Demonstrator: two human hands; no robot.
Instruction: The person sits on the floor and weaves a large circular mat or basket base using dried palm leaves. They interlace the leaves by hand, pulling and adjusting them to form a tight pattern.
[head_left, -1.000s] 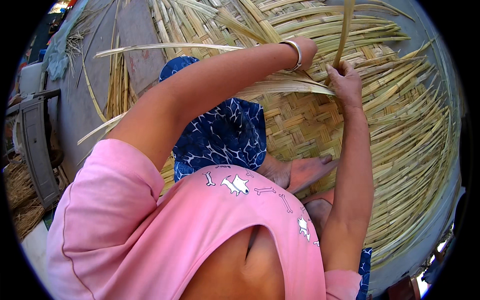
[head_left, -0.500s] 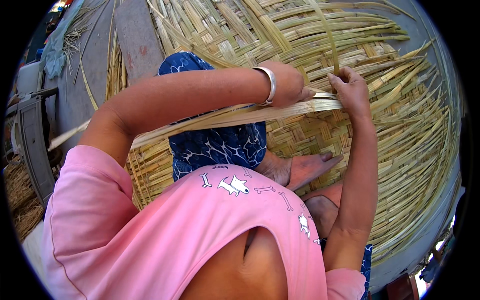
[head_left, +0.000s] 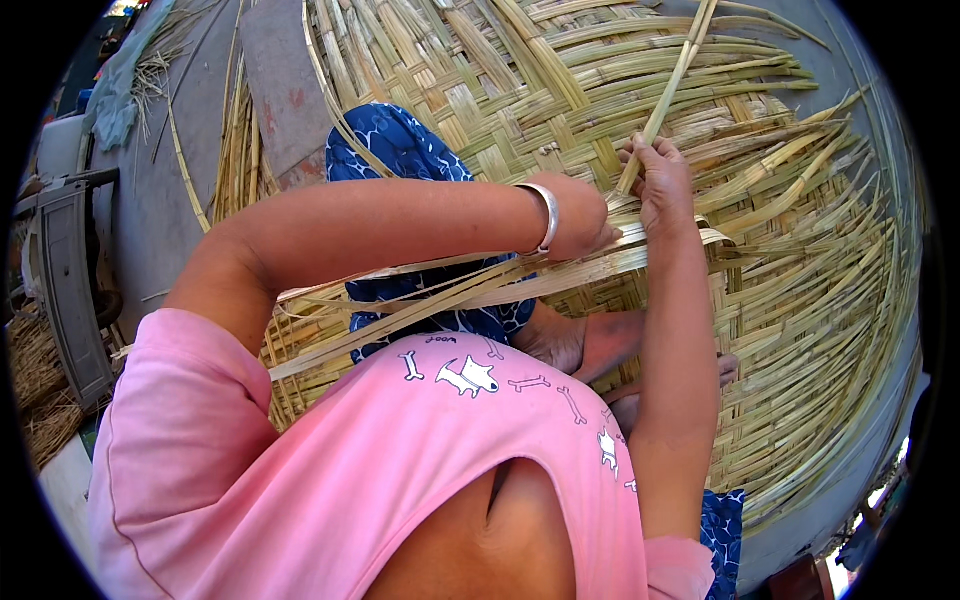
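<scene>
I sit on a large woven mat of flat, split reed strips. My left hand, wearing a silver bangle, is closed with its fingertips on a bundle of pale reed strips. These strips trail left across my lap, and some bend over in a loop beside my right wrist. Just to the right, my right hand is closed round a long green-yellow reed strip. That strip slants up and away over the weave, its lower end close to my left fingertips.
Loose strip ends fan out along the mat's right and far edges. A flat board and a stack of long reeds lie to the left. Beyond them stand a grey wooden piece of furniture and a pale blue plastic sheet.
My right hand has moved left, and the strip in it now leans away to the right. My left hand is slightly nearer me. The strips over my lap have spread apart.
</scene>
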